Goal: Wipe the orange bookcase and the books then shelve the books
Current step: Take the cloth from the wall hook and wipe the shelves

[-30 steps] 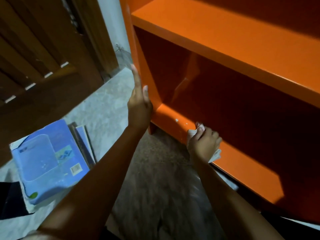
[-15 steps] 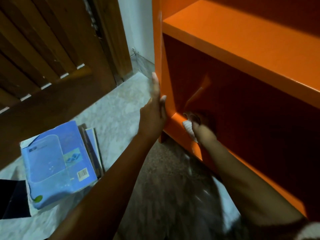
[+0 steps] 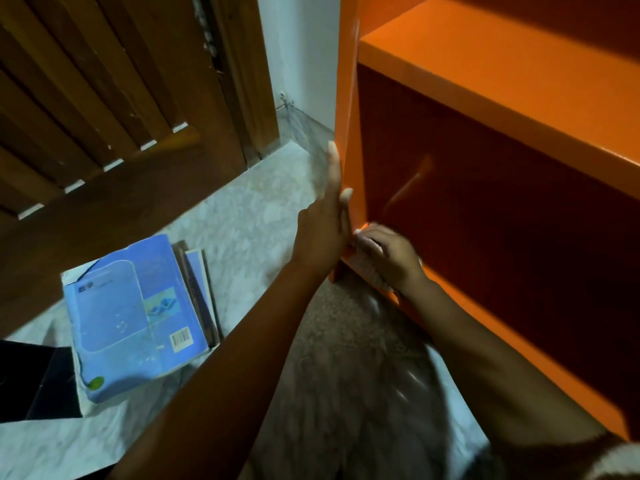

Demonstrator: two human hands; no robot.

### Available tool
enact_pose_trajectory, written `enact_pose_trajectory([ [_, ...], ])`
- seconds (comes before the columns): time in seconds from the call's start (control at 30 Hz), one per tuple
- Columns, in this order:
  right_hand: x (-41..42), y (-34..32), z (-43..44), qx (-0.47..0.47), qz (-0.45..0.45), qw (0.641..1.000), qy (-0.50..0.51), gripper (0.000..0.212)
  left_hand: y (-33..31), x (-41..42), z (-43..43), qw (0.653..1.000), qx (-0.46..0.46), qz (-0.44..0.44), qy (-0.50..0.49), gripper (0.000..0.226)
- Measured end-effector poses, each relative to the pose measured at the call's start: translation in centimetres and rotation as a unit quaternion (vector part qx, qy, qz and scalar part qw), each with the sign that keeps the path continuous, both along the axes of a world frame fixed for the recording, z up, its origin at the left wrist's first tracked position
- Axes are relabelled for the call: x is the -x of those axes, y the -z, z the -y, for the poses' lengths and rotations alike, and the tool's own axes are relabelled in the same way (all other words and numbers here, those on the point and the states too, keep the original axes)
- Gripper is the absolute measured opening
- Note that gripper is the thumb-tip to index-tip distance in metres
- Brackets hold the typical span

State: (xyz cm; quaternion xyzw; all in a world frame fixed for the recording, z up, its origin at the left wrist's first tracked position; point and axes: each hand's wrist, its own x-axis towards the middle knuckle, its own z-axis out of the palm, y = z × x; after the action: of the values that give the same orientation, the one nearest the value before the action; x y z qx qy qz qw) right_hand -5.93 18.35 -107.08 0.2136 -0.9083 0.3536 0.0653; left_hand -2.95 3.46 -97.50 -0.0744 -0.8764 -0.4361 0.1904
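The orange bookcase (image 3: 502, 74) fills the right side, with an upper shelf and a dark lower bay. My left hand (image 3: 323, 223) lies flat with straight fingers against the outside of its left side panel. My right hand (image 3: 393, 258) grips a white cloth (image 3: 367, 268) at the front left corner of the bottom shelf. A stack of books (image 3: 138, 313), a blue one on top, lies on the floor to the left.
A dark wooden slatted door (image 3: 114, 109) stands at the back left, with a white wall strip beside it. The floor is pale marble (image 3: 249, 216). A dark object (image 3: 31, 379) lies at the left edge beside the books. A fuzzy grey-brown surface (image 3: 346, 393) spreads below my arms.
My right hand with the cloth has moved from the middle of the bottom shelf into the left corner and now back to its front edge. The view has shifted left; my left hand stays on the panel.
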Motion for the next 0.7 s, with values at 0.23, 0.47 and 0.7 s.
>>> enact_pose_trajectory([
  [0.23,-1.1,-1.3,0.5,0.007,0.035,0.989,-0.146,0.016,0.3,-0.2,0.0,1.000,0.004,-0.013,0.009,0.057],
  [0.47,-2.8,-1.0,-1.6,-0.011,0.079,0.979,-0.189,0.018,0.8,-0.1,-0.5,0.999,0.019,-0.044,-0.014,0.057],
  [0.7,-7.3,0.3,-6.1,-0.031,0.110,0.989,-0.097,0.024,0.9,-0.3,-0.3,1.000,0.002,-0.017,0.000,0.069],
])
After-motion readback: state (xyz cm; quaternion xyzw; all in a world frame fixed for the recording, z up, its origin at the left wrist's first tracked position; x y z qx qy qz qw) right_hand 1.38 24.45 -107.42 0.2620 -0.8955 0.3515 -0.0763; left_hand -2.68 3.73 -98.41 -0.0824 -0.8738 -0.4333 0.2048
